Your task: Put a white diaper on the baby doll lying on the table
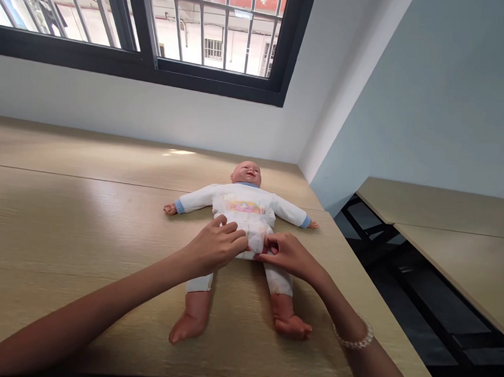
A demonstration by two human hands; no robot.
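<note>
A baby doll (246, 196) lies on its back on the table, head toward the window, arms spread and legs apart. It wears a white top (235, 190) with blue cuffs and a coloured print, and white pants (278, 278). My left hand (221, 240) is closed at the left side of the doll's crotch, its fingertips pinching the white cloth. Opposite it, my right hand (288, 253) pinches the same cloth at the right side, thumb and forefinger together. My hands cover part of the doll's hips and thighs. The doll's bare feet point toward me.
The wooden table (83, 223) runs along the wall under a barred window (219, 33). Its right edge lies not far from the doll. Beyond a gap stands another table (459, 224) with a dark frame. A beaded bracelet (356, 337) circles my right wrist.
</note>
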